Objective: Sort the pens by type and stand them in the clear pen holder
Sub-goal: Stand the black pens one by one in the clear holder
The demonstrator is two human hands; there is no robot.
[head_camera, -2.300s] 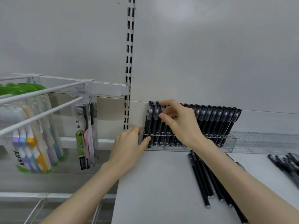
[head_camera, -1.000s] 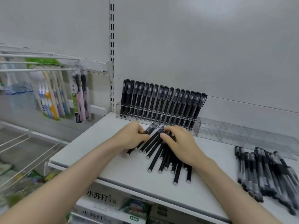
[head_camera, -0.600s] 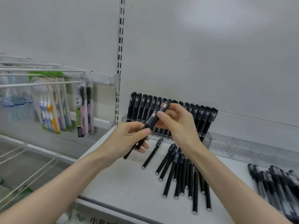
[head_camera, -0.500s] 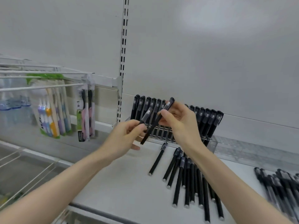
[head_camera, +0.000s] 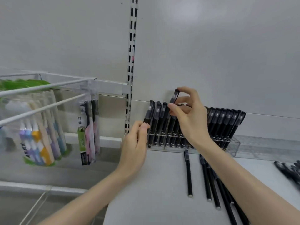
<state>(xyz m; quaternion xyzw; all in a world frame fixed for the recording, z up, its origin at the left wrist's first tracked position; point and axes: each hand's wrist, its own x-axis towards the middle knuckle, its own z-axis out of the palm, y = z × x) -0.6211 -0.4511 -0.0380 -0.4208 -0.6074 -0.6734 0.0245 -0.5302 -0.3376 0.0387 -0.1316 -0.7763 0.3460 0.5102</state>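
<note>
Pinching a pen (head_camera: 175,97) by its cap, the right grip (head_camera: 191,117) holds it tilted just above the row (head_camera: 227,120) standing in the holder (head_camera: 233,144). The left grip (head_camera: 134,143), lower and to its left, is clamped on the end pen (head_camera: 150,111) of that row. Under the right wrist, loose pens (head_camera: 188,172) lie on the shelf (head_camera: 154,184).

The right hand (head_camera: 186,117) hides the middle of the clear pen holder (head_camera: 234,144), its forearm (head_camera: 235,179) covers loose pens (head_camera: 188,174) at five o'clock, and the three-o'clock pen pile (head_camera: 290,172) is blurred, edge-cut.
</note>
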